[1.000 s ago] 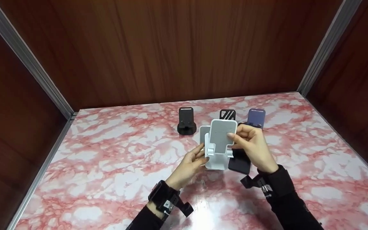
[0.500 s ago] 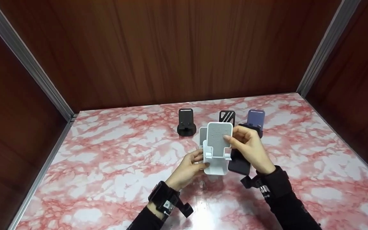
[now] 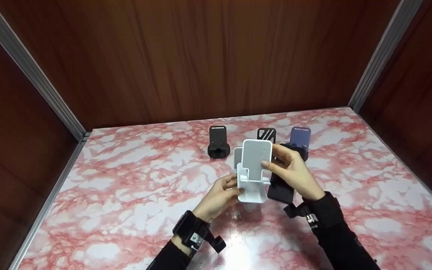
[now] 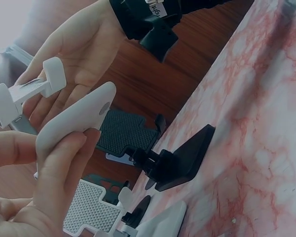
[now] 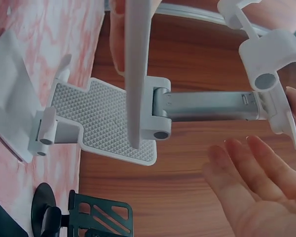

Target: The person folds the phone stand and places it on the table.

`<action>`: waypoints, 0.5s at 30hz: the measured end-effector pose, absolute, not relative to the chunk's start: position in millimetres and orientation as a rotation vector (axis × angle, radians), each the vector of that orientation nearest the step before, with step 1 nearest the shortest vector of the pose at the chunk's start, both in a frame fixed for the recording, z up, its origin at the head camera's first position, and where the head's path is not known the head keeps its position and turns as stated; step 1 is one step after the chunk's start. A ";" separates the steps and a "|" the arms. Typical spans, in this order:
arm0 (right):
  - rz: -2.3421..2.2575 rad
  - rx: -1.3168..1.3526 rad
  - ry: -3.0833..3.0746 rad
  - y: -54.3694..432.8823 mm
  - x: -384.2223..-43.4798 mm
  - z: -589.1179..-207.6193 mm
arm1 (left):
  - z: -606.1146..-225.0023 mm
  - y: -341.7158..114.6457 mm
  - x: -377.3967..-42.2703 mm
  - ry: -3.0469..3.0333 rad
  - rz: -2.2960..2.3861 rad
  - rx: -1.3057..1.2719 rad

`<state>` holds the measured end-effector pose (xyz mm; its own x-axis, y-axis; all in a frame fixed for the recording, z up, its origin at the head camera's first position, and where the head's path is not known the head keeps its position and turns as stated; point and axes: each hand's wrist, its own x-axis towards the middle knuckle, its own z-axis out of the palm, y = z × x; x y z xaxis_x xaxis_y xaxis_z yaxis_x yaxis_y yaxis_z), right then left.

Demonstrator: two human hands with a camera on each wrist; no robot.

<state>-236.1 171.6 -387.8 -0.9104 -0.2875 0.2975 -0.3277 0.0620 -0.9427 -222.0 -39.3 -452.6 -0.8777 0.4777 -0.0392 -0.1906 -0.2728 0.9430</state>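
White phone stand (image 3: 254, 155) is up off the table (image 3: 133, 195), between both hands. Left hand (image 3: 218, 198) has a pinch grip on its base (image 3: 254, 193); right hand (image 3: 294, 170) clasps the upper plate (image 3: 252, 148), thumb in front.

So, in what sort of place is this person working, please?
Probably a purpose-built recording booth, though I cannot be certain: wood-look panels stand on three sides, a red-and-white marbled tabletop lies between them, and a black device is strapped to each wrist.
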 end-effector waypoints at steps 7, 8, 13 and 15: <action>2.036 0.720 -2.254 168.1 -236.9 -390.7 | -453.4 -39.5 -222.4 1.576 2.199 0.360; 2.036 0.723 -2.252 167.9 -236.6 -391.1 | -453.6 -39.5 -222.3 1.579 2.197 0.357; 2.025 0.731 -2.237 168.2 -235.8 -391.4 | -452.3 -39.9 -221.3 1.588 2.179 0.348; 2.010 0.738 -2.226 168.5 -235.7 -391.3 | -451.6 -39.9 -220.8 1.588 2.175 0.353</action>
<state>-235.7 168.5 -391.3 -0.8846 -0.3098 0.3485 -0.3783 0.0397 -0.9248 -220.8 -39.9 -451.6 -0.8786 0.4756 -0.0427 -0.1855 -0.2575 0.9483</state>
